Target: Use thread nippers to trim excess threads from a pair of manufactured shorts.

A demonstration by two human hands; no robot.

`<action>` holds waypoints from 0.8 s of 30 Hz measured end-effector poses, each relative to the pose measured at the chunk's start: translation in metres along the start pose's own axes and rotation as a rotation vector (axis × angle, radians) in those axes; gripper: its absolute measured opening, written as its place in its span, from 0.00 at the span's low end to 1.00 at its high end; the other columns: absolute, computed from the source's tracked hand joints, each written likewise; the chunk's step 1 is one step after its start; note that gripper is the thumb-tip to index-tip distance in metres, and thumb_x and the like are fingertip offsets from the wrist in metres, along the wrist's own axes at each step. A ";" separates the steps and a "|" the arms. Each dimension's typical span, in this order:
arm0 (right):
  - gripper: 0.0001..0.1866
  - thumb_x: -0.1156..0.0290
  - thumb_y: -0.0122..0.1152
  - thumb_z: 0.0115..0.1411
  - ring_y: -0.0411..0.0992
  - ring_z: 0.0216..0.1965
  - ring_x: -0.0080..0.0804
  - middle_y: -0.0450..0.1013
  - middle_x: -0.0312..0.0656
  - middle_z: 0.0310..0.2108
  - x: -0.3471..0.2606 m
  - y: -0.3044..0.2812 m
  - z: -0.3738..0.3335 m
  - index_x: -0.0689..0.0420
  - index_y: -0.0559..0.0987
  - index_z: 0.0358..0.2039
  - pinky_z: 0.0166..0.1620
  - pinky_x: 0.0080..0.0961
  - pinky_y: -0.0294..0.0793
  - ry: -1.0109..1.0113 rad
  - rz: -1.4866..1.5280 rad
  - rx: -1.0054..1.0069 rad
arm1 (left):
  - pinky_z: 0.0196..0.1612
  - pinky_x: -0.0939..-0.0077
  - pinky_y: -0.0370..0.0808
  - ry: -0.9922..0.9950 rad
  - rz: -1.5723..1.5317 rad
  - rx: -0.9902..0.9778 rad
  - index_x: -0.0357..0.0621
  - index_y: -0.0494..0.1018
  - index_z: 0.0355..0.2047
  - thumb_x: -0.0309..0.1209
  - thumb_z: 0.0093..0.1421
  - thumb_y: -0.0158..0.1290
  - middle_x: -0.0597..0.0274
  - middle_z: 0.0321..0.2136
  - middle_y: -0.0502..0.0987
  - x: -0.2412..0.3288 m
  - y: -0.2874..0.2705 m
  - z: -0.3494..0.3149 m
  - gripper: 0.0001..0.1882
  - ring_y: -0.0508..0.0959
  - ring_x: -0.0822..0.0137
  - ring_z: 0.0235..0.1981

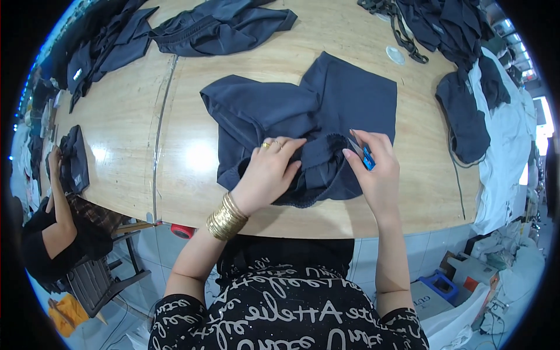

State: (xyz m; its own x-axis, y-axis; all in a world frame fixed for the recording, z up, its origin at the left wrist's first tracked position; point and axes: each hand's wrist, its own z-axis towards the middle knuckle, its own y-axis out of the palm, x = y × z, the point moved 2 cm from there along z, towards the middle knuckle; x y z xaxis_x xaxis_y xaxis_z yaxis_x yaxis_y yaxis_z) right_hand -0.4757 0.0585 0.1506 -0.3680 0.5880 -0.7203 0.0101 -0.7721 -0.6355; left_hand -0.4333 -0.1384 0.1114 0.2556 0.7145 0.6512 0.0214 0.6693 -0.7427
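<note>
Dark navy shorts (356,96) lie spread on the wooden table in front of me, their gathered elastic waistband toward my body. My left hand (265,172), with rings and gold bangles on its wrist, rests on the waistband, its thumb and fingers closed on the fabric. At the waistband's right side, my right hand (376,166) has blue-handled thread snips (368,158) in its fingers. Their thin metal blade points up and left, beside the gathered edge. The snips' lower part is hidden by my palm.
More dark garments (224,29) lie at the table's far side, with a dark heap (446,29) at far right. A white round disc (395,55) lies near that heap. White cloth (504,140) hangs over the right edge. At left, another person (64,233) sits handling a dark garment (74,158).
</note>
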 end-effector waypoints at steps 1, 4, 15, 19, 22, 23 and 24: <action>0.16 0.76 0.65 0.49 0.73 0.33 0.33 0.70 0.40 0.34 0.003 0.002 0.000 0.58 0.76 0.40 0.36 0.26 0.72 0.030 -0.046 0.026 | 0.48 0.67 0.67 0.000 -0.031 0.007 0.41 0.67 0.51 0.26 0.55 0.52 0.53 0.43 0.71 0.000 0.000 -0.002 0.22 0.70 0.54 0.44; 0.18 0.73 0.66 0.49 0.74 0.36 0.33 0.71 0.40 0.36 0.013 0.005 -0.003 0.56 0.76 0.43 0.39 0.27 0.73 0.076 -0.105 0.013 | 0.49 0.68 0.66 -0.012 -0.140 0.013 0.42 0.67 0.51 0.26 0.55 0.54 0.54 0.42 0.72 -0.004 -0.009 -0.003 0.22 0.70 0.55 0.43; 0.15 0.75 0.59 0.50 0.73 0.31 0.26 0.75 0.38 0.29 0.033 -0.011 0.003 0.57 0.78 0.40 0.39 0.21 0.71 0.247 0.192 -0.046 | 0.35 0.83 0.66 -0.256 -0.606 -0.178 0.43 0.67 0.33 0.27 0.53 0.60 0.72 0.27 0.68 -0.011 -0.027 0.017 0.12 0.68 0.79 0.32; 0.10 0.78 0.61 0.49 0.67 0.26 0.14 0.72 0.33 0.25 0.030 -0.046 0.015 0.63 0.78 0.34 0.31 0.12 0.65 0.568 0.716 0.056 | 0.33 0.91 0.65 -0.308 -0.841 -0.149 0.37 0.71 0.32 0.27 0.60 0.54 0.74 0.25 0.71 -0.006 -0.057 0.046 0.05 0.67 0.86 0.27; 0.09 0.78 0.62 0.49 0.65 0.22 0.11 0.71 0.31 0.23 0.030 -0.055 0.016 0.62 0.78 0.33 0.23 0.09 0.59 0.570 0.704 0.072 | 0.31 0.93 0.64 -0.218 -0.765 -0.102 0.36 0.73 0.32 0.27 0.60 0.53 0.74 0.23 0.72 -0.003 -0.060 0.057 0.06 0.66 0.86 0.25; 0.09 0.78 0.62 0.49 0.65 0.22 0.11 0.71 0.31 0.23 0.033 -0.056 0.016 0.62 0.78 0.33 0.23 0.09 0.59 0.576 0.704 0.077 | 0.31 0.93 0.64 -0.219 -0.765 -0.110 0.36 0.73 0.32 0.27 0.60 0.53 0.74 0.23 0.72 -0.003 -0.061 0.058 0.06 0.66 0.86 0.25; 0.09 0.77 0.62 0.48 0.64 0.21 0.10 0.71 0.30 0.22 0.036 -0.059 0.015 0.61 0.78 0.33 0.21 0.09 0.56 0.575 0.722 0.067 | 0.30 0.93 0.64 -0.208 -0.723 -0.098 0.36 0.74 0.32 0.28 0.60 0.53 0.74 0.23 0.71 -0.003 -0.062 0.059 0.06 0.67 0.86 0.25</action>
State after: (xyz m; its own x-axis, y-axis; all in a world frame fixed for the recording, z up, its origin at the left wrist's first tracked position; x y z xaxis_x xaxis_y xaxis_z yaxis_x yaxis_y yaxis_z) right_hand -0.5030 0.1220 0.1666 0.2252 -0.0254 -0.9740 -0.0028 -0.9997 0.0254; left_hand -0.4925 -0.1698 0.1650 -0.0423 0.1348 0.9900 0.2027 0.9714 -0.1236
